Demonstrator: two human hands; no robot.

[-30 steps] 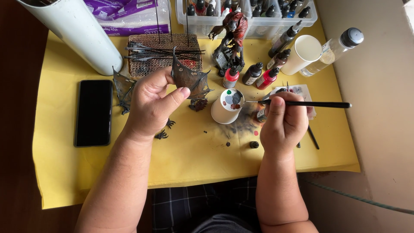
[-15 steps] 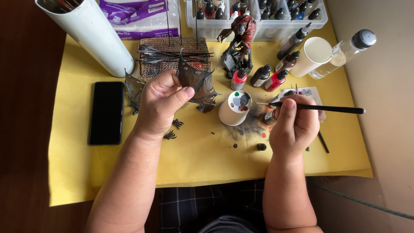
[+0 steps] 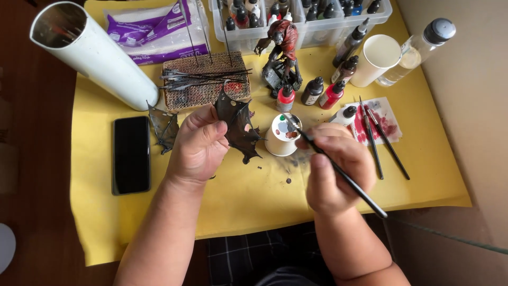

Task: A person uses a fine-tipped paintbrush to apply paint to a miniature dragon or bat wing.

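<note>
While the left hand (image 3: pixel 198 145) pinched a dark bat-like miniature wing (image 3: pixel 239 126) between thumb and curled fingers above the yellow paper sheet (image 3: pixel 243 201), the right hand (image 3: pixel 333 172) was closed around a black paintbrush (image 3: pixel 344 175), its tip resting on the paint-spotted upturned white cup (image 3: pixel 283 136) just beside the wing.

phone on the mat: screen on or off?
Off. The phone lies flat, face up on the yellow mat left of the left hand, and its screen is uniformly black.
</note>
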